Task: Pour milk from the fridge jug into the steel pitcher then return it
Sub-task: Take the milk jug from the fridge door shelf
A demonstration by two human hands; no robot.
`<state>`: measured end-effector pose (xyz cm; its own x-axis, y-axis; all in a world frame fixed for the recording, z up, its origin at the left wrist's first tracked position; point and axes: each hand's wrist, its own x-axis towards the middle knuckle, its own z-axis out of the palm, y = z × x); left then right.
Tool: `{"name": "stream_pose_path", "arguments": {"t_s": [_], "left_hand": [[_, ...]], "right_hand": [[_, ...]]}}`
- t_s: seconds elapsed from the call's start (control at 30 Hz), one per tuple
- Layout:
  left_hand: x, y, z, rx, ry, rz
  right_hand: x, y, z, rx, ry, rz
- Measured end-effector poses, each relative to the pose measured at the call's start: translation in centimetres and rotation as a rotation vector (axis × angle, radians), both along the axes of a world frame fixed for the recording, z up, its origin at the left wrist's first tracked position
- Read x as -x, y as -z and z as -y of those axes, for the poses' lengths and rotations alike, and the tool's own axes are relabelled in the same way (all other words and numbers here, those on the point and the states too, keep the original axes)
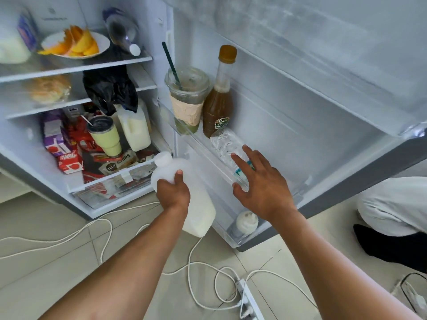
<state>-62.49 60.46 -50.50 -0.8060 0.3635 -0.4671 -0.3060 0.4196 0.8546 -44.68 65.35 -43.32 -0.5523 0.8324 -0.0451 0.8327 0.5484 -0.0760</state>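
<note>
My left hand (pixel 173 192) grips the handle of a white plastic milk jug (pixel 198 211) with a white cap, held tilted in front of the open fridge, just left of the door's lower shelf (pixel 233 239). The jug's lower part holds milk. My right hand (pixel 261 181) is spread, fingers straight, over the door's middle rack, touching a clear water bottle (pixel 225 146) lying there. The steel pitcher is not in view.
A second milk jug (pixel 135 130) stands on the fridge's lower shelf beside a pale green tumbler (pixel 105 137). The door rack holds an iced drink cup (pixel 187 100) and a brown bottle (pixel 218 105). White cables and a power strip (pixel 248 301) lie on the tiled floor.
</note>
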Motion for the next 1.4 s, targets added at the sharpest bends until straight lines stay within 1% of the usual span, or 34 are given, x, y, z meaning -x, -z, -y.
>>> {"name": "stream_pose_path", "arguments": {"t_s": [0.13,0.27,0.33,0.4,0.47,0.53,0.57,0.67,0.77,0.87,0.97,1.07,1.27,1.33,1.4], "left_hand": [[0.2,-3.4,2.8,-0.002,0.063,-0.068],[0.8,-7.8,6.2,0.014,0.078,-0.086],[1.1,-9.2,7.7,0.023,0.057,-0.086],[1.5,-10.6,9.3,0.037,0.059,-0.089],[1.9,-12.3,10.2,0.03,0.064,-0.081],[2.9,-14.0,10.7,0.035,0.064,-0.111],[3.3,-14.8,10.8,0.038,0.063,-0.131],[4.3,-17.7,11.5,0.036,0.06,-0.175],[4.7,-21.1,12.3,0.039,0.089,-0.242],[5.3,-24.8,12.6,0.056,0.145,-0.358],[5.5,-28.8,12.7,0.06,0.17,-0.422],[5.4,-32.9,12.7,0.033,0.201,-0.493],[4.4,-41.3,12.4,-0.081,0.246,-0.652],[4.0,-43.4,12.1,-0.112,0.264,-0.682],[3.3,-45.2,11.9,-0.141,0.281,-0.702]], "right_hand": [[0.2,0.2,0.8,-0.016,-0.001,0.016],[1.7,-0.4,2.4,-0.04,-0.005,0.034],[2.6,-0.5,3.1,-0.028,0.012,0.08],[3.0,-0.9,4.3,-0.062,-0.009,0.119],[2.9,-1.8,5.1,-0.142,-0.052,0.082],[3.1,-3.2,6.2,-0.19,-0.071,-0.022],[3.2,-4.0,6.7,-0.183,-0.074,-0.075],[4.2,-8.1,8.5,-0.12,-0.074,-0.157],[5.4,-12.4,9.6,-0.007,-0.048,-0.122],[6.5,-16.3,11.0,0.088,-0.094,-0.147],[7.0,-20.2,12.3,0.112,-0.144,-0.193],[7.0,-24.8,12.6,0.051,-0.165,-0.253],[3.8,-33.5,10.8,-0.209,-0.137,-0.375],[2.3,-35.4,10.1,-0.287,-0.05,-0.336],[0.6,-37.2,9.8,-0.32,0.09,-0.233]]}}
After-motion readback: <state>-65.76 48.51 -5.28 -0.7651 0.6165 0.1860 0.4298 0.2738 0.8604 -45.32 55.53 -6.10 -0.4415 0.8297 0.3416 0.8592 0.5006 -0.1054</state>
